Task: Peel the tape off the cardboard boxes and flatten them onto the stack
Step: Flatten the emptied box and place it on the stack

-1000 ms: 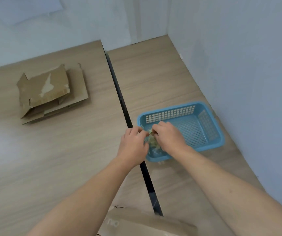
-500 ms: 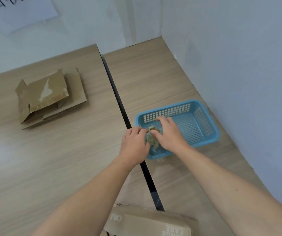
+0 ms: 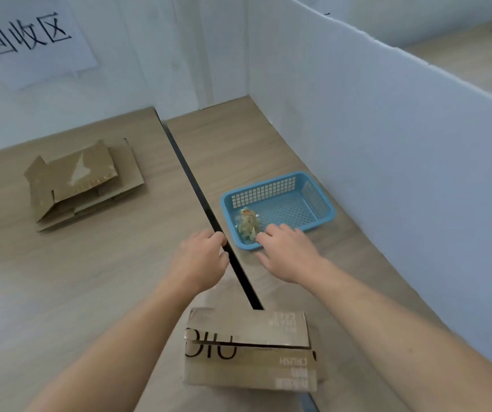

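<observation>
Two bare hands are hovering over a pale wooden table (image 3: 90, 278), neither gripping anything. The left hand (image 3: 201, 257) is hanging with fingers loosely curled and empty. The right hand (image 3: 286, 252) is spreading relaxed fingers at the near rim of a blue plastic mesh basket (image 3: 268, 191). Just beyond those fingertips, a crumpled wad of clear peeled tape (image 3: 247, 224) is lying inside the basket. Well ahead and left of the left fingers, a stack of flattened brown cardboard (image 3: 81, 182) is resting. Behind both wrists, a brown printed cardboard box (image 3: 247, 349) is sitting, not yet flattened. Some peeling looks finished; this box appears to be waiting, and whether tape remains on it cannot be told.
</observation>
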